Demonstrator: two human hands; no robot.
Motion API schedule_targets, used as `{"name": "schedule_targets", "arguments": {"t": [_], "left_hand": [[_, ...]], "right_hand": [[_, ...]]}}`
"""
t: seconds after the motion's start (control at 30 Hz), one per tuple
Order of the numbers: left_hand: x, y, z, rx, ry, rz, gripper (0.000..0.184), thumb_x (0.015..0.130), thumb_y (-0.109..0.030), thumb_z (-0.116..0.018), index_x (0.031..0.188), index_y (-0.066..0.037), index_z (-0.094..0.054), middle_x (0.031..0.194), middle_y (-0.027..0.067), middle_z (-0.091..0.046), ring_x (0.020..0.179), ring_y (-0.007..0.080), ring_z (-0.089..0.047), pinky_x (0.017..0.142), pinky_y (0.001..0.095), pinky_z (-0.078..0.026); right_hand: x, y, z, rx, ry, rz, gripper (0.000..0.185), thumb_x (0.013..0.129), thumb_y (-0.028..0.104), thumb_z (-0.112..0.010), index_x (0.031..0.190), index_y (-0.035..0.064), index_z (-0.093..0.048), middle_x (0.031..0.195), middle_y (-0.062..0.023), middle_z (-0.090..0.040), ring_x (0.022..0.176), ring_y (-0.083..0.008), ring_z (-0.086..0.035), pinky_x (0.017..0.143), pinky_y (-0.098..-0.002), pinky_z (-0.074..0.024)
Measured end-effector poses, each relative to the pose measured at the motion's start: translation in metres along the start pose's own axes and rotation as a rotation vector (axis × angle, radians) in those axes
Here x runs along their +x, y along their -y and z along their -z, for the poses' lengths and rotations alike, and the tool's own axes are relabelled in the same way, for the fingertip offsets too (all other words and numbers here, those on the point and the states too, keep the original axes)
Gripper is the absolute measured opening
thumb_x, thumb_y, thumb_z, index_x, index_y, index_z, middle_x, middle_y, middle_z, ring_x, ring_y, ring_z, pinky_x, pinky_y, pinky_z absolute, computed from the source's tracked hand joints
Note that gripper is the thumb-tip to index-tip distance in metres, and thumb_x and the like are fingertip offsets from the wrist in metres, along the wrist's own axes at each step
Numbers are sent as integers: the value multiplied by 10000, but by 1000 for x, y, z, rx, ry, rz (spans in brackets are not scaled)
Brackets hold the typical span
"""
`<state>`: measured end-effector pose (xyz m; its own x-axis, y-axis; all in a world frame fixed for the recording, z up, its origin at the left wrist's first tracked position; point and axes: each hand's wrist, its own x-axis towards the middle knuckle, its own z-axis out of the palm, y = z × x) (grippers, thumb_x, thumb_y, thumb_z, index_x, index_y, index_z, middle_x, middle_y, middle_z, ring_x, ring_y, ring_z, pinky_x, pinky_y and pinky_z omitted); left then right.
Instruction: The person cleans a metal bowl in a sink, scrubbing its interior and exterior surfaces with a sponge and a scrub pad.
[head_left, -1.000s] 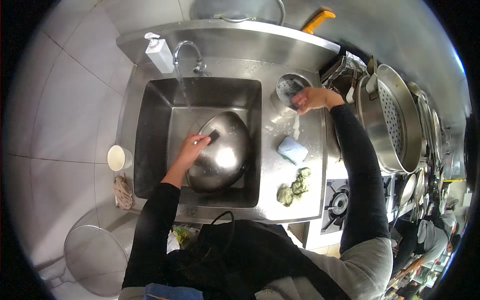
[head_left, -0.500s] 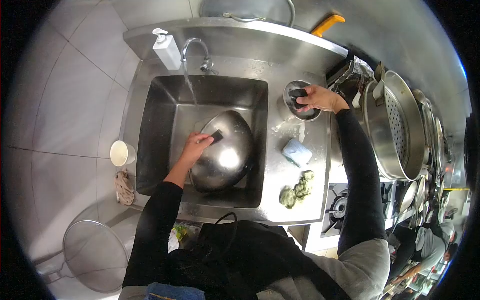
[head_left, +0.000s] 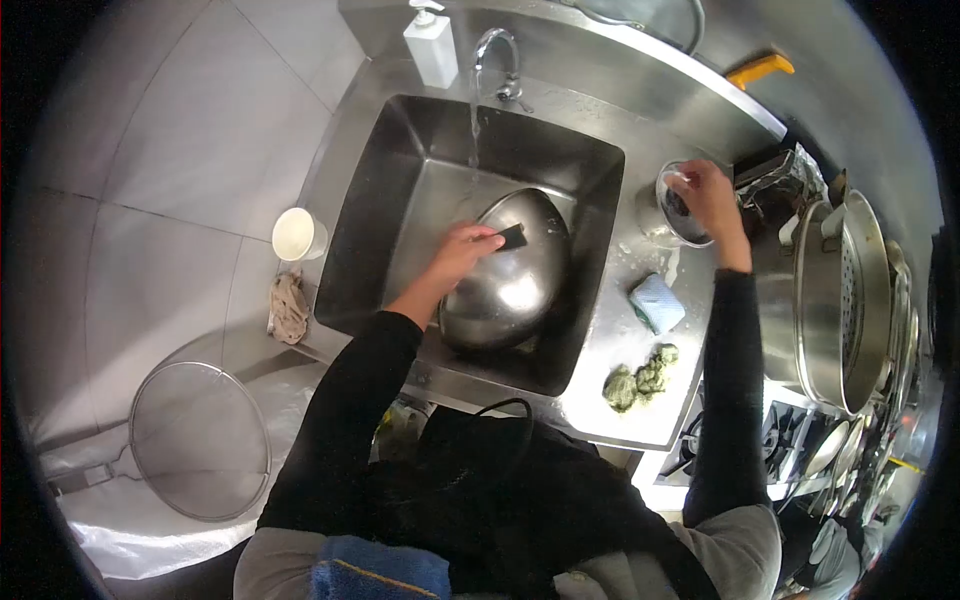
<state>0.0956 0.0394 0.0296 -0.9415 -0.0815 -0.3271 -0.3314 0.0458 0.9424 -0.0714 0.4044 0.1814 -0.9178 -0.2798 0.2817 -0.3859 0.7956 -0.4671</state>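
My left hand (head_left: pixel 465 252) is closed on a small dark rectangular piece (head_left: pixel 512 237) at the big rounded steel bowl (head_left: pixel 515 295). Whether that piece is a pad or the bowl's handle, I cannot tell. The bowl leans in the sink (head_left: pixel 400 200), while water runs from the faucet (head_left: pixel 497 45) behind it. Over the mouth of a steel canister (head_left: pixel 655 215) on the right ledge, my right hand (head_left: pixel 708 200) has its fingers bent. Something dark shows below those fingertips; what they grip is hidden. Near it lie a blue sponge (head_left: pixel 657 303) and a greenish scrubber (head_left: pixel 640 380).
A white pump bottle (head_left: pixel 432 50) stands behind the sink. A pale cup (head_left: pixel 298 235) and crumpled cloth (head_left: pixel 288 308) sit at the left edge. Large steel pots (head_left: pixel 785 300) and a stove (head_left: pixel 785 430) are at right; a round strainer (head_left: pixel 200 440) is lower left.
The whole view has shifted and turned. My right hand, which showed a black object in its fingers, is now lower over the canister. My left hand stays at the bowl.
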Motion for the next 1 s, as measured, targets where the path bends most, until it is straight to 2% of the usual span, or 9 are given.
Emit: {"name": "schedule_targets", "arguments": {"t": [0.07,0.17,0.3,0.37,0.47,0.6,0.77,0.83,1.0], "left_hand": [[-8,-19,-3,37,-5,3,336,851,-290,-746,1029,-7,-707,1004,52,-635,940,162,-586,794,297,-461],[4,4,-2,50,25,-35,352,863,-304,-736,1043,-4,-699,1104,72,-607,965,169,-589,831,308,-460],[-7,-10,-1,43,82,57,339,877,-292,-726,1044,2,-696,1065,66,-599,1021,167,-577,884,301,-442],[-4,5,0,155,-44,-101,377,924,-310,-665,1130,6,-658,1098,76,-601,1025,170,-576,892,301,-441],[-15,-13,-11,-254,-208,13,366,953,-334,-618,1153,-29,-646,969,31,-614,846,135,-561,778,286,-460],[-10,14,-4,-117,-102,210,358,982,-341,-561,1187,-54,-623,869,6,-604,767,111,-529,695,283,-445],[-27,1,-8,-35,-113,319,375,990,-357,-520,1129,-25,-627,861,23,-599,729,111,-510,650,294,-438],[-23,23,-8,4,-114,262,378,991,-355,-513,1118,-18,-625,858,21,-595,720,114,-507,643,300,-434],[-26,29,-12,-6,-115,37,347,1004,-356,-491,1106,-55,-631,900,1,-609,790,117,-531,719,284,-421]], "right_hand": [[-20,44,-30,264,170,37,121,861,139,-706,946,54,-703,880,-123,-714,829,-241,-693,760,-332,-540],[-74,75,-136,585,352,-16,704,721,419,-847,1214,-17,-596,1002,-128,-710,864,-227,-678,793,-346,-540],[-112,120,-204,949,529,-217,277,905,193,-709,1080,4,-607,929,-46,-666,769,-108,-626,707,-255,-517],[-118,137,-207,1228,285,-476,157,934,144,-659,996,10,-604,811,-8,-648,711,-96,-599,665,-248,-505],[-114,119,-202,1100,237,-488,174,936,160,-648,992,0,-605,801,-40,-659,659,-115,-612,620,-271,-511],[-127,125,-209,516,390,-361,273,890,208,-686,986,-39,-620,804,-146,-695,663,-204,-682,632,-330,-538],[-74,131,-228,466,20,-443,299,829,220,-698,917,-63,-658,810,-244,-688,773,-346,-711,708,-408,-553],[-61,130,-217,380,81,-478,243,796,182,-641,882,-44,-624,893,-308,-657,892,-450,-656,788,-491,-529],[-107,156,-229,373,-75,-288,176,786,143,-648,855,-18,-630,835,-290,-660,845,-461,-654,793,-487,-528]]}}
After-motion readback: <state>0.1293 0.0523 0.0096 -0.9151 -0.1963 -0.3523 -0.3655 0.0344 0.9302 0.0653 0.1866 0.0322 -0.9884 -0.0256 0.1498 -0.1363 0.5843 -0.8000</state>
